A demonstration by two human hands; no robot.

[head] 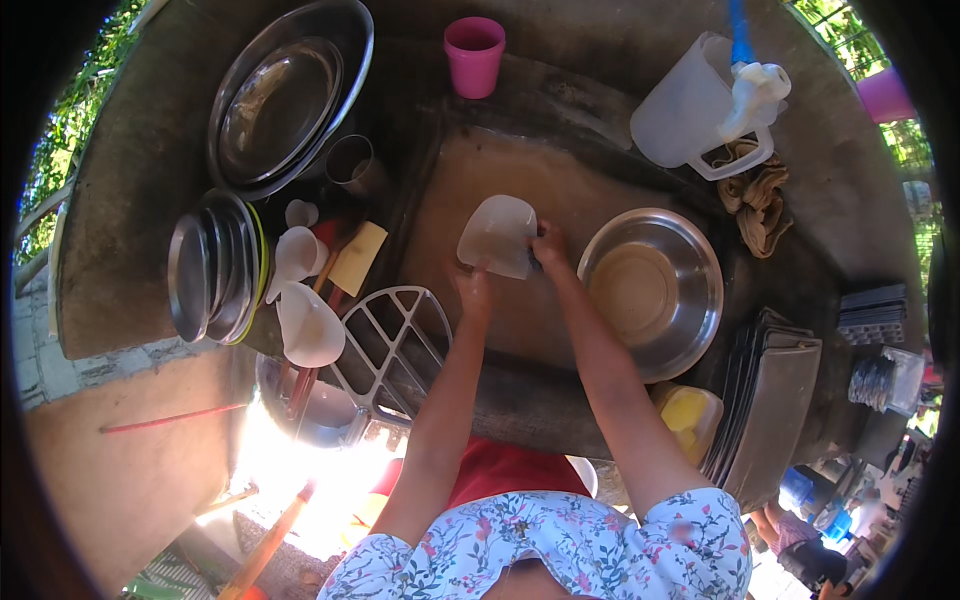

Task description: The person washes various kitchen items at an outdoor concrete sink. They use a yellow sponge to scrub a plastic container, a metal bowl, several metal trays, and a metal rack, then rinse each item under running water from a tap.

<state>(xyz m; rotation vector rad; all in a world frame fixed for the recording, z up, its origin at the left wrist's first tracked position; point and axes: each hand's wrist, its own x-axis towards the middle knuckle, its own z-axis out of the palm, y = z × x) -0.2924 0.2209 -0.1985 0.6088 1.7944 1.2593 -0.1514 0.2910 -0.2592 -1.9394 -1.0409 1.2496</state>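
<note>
Over the wet sink basin, my left hand supports the lower edge of a translucent white plastic piece, perhaps a scraper or shallow scoop. My right hand grips its right side, with something dark at the fingers that I cannot make out. A large stainless steel bowl with cloudy liquid in it stands beside my right forearm. White plastic scoops and a pale yellow rectangular item lie left of the basin, near a metal mixer beater.
Steel basins, stacked metal plates and a clear cup stand left. A pink cup is behind. At right are a pitcher under a tap, a brown cloth, a yellow sponge container and stacked trays.
</note>
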